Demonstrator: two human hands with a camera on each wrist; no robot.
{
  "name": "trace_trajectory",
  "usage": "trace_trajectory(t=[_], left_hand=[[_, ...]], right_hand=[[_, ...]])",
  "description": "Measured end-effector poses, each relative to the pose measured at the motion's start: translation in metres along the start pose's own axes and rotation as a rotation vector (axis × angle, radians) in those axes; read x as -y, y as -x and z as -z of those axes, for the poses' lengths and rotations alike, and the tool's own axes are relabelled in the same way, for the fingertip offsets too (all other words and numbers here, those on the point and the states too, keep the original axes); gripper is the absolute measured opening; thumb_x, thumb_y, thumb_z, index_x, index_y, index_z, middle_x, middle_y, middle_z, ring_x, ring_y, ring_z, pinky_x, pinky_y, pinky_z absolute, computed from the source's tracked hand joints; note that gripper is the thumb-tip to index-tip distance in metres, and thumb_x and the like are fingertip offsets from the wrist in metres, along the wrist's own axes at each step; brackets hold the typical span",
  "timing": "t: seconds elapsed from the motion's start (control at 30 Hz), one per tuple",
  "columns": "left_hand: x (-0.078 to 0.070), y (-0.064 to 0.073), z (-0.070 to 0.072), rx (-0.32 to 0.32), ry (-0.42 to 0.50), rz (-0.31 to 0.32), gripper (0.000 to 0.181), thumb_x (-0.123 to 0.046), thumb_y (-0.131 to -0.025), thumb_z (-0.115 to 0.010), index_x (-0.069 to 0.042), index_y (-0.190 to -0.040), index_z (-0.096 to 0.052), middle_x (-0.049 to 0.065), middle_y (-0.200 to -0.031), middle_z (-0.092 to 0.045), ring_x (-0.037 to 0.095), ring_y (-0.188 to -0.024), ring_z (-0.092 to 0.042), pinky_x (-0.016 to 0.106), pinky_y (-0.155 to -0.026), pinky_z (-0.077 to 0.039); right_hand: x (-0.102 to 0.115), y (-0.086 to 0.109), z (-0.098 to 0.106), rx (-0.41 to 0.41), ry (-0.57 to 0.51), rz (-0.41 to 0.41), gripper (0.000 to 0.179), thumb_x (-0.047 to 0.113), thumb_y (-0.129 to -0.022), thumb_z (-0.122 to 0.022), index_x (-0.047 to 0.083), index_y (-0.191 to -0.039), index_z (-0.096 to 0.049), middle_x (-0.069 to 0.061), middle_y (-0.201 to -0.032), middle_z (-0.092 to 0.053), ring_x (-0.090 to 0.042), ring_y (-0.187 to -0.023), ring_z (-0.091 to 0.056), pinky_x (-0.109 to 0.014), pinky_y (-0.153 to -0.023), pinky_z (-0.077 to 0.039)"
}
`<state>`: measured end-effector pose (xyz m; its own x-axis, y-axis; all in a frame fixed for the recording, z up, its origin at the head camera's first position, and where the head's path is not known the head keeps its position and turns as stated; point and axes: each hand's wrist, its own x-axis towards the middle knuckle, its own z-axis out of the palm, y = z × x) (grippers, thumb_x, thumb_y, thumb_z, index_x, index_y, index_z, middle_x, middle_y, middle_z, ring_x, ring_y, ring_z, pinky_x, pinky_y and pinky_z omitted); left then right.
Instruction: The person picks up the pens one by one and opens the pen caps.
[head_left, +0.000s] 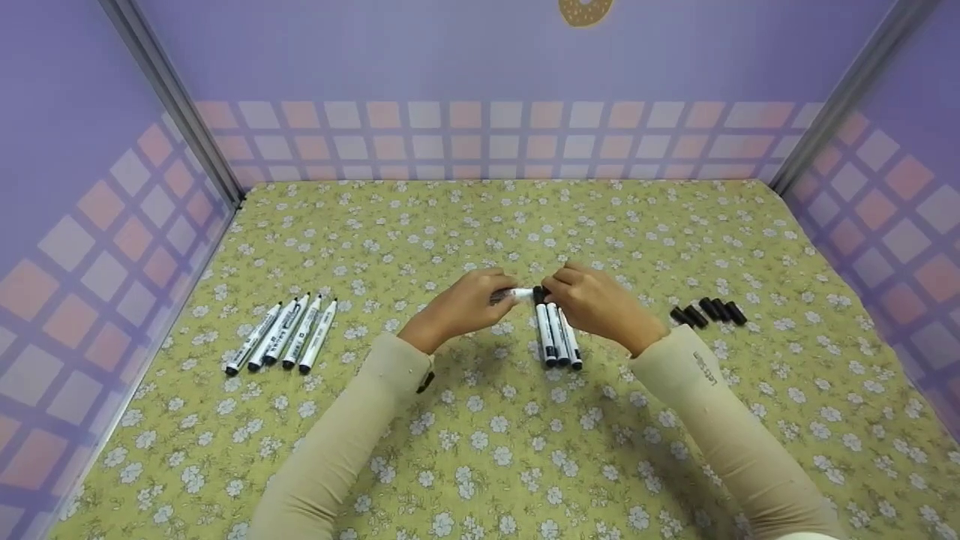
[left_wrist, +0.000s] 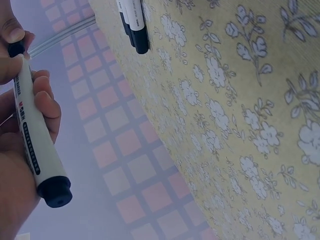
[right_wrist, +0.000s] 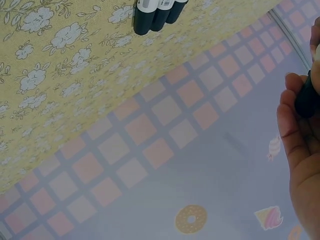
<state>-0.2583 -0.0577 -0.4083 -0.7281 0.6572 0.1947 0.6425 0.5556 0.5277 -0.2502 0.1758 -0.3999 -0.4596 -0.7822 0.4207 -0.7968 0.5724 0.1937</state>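
Pale sleeves (head_left: 330,442), the right one lettered near the cuff, stretch across a yellow flowered worktop (head_left: 480,465) as a person's two hands meet at a single white marker (left_wrist: 37,130). Raised just above the cloth near the middle, the marker lies in the left grip (head_left: 463,304), its fingers curled around the barrel, the dark butt end jutting out past the palm. The right grip (head_left: 600,304) is closed around a black cap (left_wrist: 16,48) at the marker's other end, thumb and fingertips pinching it. Cap and barrel meet (whether it is pressed fully home, I cannot tell from where I stand).

Close by, partly beneath the right hand, three more markers (head_left: 557,334) lie side by side on the cloth, dark ends toward the person. Well apart on the person's left, five uncapped markers (head_left: 288,328) rest in a slanting row, black tips pointing away. Well over to the right, a cluster of loose black caps (head_left: 709,308) lies on the same cloth. Behind, a lilac wall (head_left: 450,60) carries a band of pink and white squares (head_left: 465,146), with a printed doughnut (head_left: 585,16) above.
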Motion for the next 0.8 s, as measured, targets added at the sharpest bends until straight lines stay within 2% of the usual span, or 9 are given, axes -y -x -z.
trace_trajectory(t=[0.17, 0.43, 0.63, 0.8], left_hand=[[0.005, 0.004, 0.003, -0.004, 0.009, 0.022, 0.030, -0.023, -0.100, -0.053, -0.005, -0.122, -0.064, 0.009, -0.109, -0.063, 0.017, -0.086, -0.060, 0.034, -0.078, -0.052], [0.015, 0.011, 0.008, -0.011, 0.065, 0.081, 0.033, -0.022, -0.099, -0.055, -0.005, -0.126, -0.062, 0.010, -0.119, -0.062, 0.021, -0.101, -0.062, 0.036, -0.087, -0.052], [0.024, 0.019, 0.013, -0.026, 0.077, 0.111, 0.028, -0.022, -0.099, -0.056, -0.005, -0.119, -0.065, 0.010, -0.108, -0.063, 0.019, -0.088, -0.059, 0.036, -0.078, -0.051], [0.032, 0.027, 0.019, -0.041, 0.118, 0.173, 0.029, -0.022, -0.098, -0.056, -0.006, -0.120, -0.065, 0.009, -0.110, -0.063, 0.019, -0.090, -0.059, 0.036, -0.079, -0.050]], right_hand=[[-0.001, 0.000, -0.001, -0.004, 0.015, 0.004, 0.007, 0.004, -0.088, -0.068, 0.000, -0.094, -0.070, -0.010, -0.084, -0.067, -0.021, -0.074, -0.060, -0.029, -0.067, -0.053], [-0.002, 0.001, -0.003, 0.007, 0.010, 0.007, 0.012, 0.006, -0.091, -0.065, -0.001, -0.098, -0.071, -0.011, -0.086, -0.068, -0.021, -0.076, -0.061, -0.029, -0.068, -0.054], [-0.001, 0.002, -0.004, -0.012, -0.009, 0.021, 0.014, 0.006, -0.089, -0.067, -0.002, -0.099, -0.072, -0.012, -0.086, -0.068, -0.021, -0.076, -0.061, -0.029, -0.068, -0.054], [-0.001, 0.003, -0.004, -0.025, -0.034, 0.020, 0.014, 0.006, -0.089, -0.067, -0.002, -0.099, -0.072, -0.012, -0.086, -0.068, -0.021, -0.077, -0.062, -0.028, -0.069, -0.054]])
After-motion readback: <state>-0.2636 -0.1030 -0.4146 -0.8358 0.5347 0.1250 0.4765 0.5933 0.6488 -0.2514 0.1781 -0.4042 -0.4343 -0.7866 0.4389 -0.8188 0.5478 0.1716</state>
